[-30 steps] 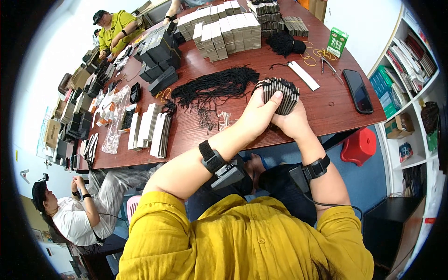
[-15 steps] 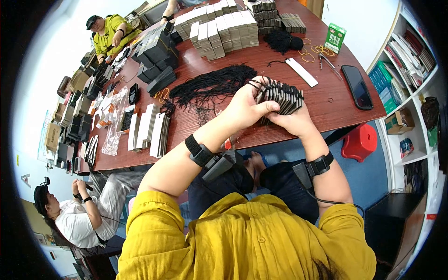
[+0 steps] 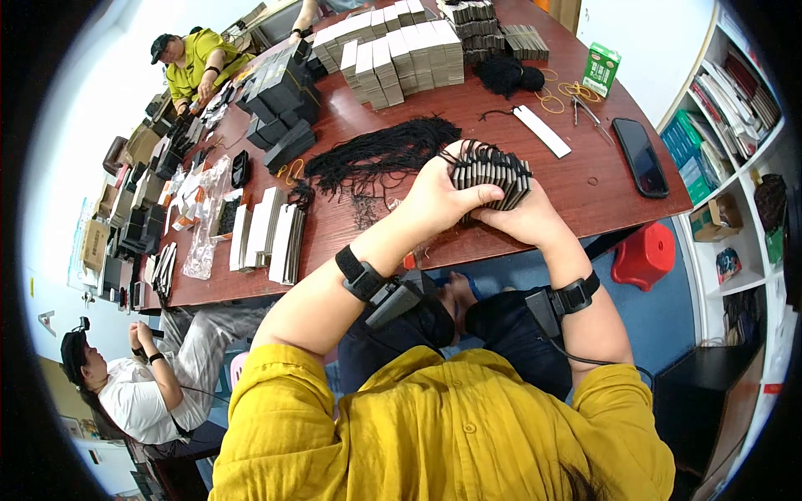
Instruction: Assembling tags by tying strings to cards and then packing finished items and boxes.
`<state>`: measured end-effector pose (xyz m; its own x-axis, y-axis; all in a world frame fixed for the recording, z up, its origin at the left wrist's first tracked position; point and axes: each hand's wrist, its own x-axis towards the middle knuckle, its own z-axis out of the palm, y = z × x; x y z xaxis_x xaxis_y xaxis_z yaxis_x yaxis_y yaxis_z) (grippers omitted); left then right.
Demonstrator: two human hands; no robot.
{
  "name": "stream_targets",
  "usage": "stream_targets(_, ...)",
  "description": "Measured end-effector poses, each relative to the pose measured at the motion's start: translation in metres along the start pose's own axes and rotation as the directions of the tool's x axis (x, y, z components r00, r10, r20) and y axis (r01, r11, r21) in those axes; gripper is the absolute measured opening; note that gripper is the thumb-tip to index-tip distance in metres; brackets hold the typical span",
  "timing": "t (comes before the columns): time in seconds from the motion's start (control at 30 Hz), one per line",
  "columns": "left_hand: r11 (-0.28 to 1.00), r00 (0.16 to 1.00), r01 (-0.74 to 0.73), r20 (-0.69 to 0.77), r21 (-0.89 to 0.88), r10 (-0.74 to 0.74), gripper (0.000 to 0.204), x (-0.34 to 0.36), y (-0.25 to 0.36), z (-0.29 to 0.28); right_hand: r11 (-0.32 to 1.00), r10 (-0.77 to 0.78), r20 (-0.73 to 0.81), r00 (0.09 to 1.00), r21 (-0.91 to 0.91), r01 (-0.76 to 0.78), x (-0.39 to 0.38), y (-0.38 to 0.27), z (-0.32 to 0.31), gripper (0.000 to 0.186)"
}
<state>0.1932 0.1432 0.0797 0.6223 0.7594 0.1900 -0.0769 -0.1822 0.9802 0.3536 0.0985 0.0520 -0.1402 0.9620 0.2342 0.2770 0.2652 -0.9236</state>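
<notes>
Between my two hands is a stack of card tags [image 3: 491,179], grey edges showing, with black cords looped along its far side. My left hand [image 3: 447,194] closes round its left end, thumb laid across the near side. From the right, my right hand [image 3: 526,215] grips the other end, its fingers largely hidden by the stack. Just beyond and left of my hands lies a heap of loose black cords [image 3: 380,152] on the table. A single white tag [image 3: 541,131] with a black cord rests to the right of the stack.
White card stacks [image 3: 405,63] stand at the back of the red-brown table [image 3: 334,242], beside dark boxes [image 3: 282,92]. A phone [image 3: 640,157], scissors [image 3: 591,117] and a green carton [image 3: 601,68] lie at right. A red stool [image 3: 643,257] stands below. Two other people sit at left.
The stack has shifted slightly left and turned in my hands, so more of the cords and card edges face up. Both hands keep their hold.
</notes>
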Motion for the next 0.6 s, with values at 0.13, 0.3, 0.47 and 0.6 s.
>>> stream_targets(0.13,0.988,0.993,-0.115,-0.045,-0.106,0.111,0.045,0.000,-0.005,0.008,0.993,-0.101,0.020,0.995,0.065,0.099,0.007,0.009,0.004,0.045)
stream_targets(0.3,0.978,0.964,-0.199,-0.193,-0.062,0.184,0.042,0.002,-0.008,0.025,0.998,0.064,-0.047,0.997,-0.021,-0.065,0.008,0.012,0.009,0.050)
stream_targets(0.47,0.996,0.958,-0.087,-0.276,-0.029,0.075,0.035,0.003,0.007,0.047,0.950,-0.009,-0.150,0.989,0.307,0.055,0.000,0.017,0.013,0.048)
stream_targets(0.6,0.992,0.967,-0.092,-0.230,0.084,0.109,0.034,-0.002,0.029,0.052,0.925,-0.066,-0.240,0.968,0.348,0.150,-0.016,0.014,0.015,0.050)
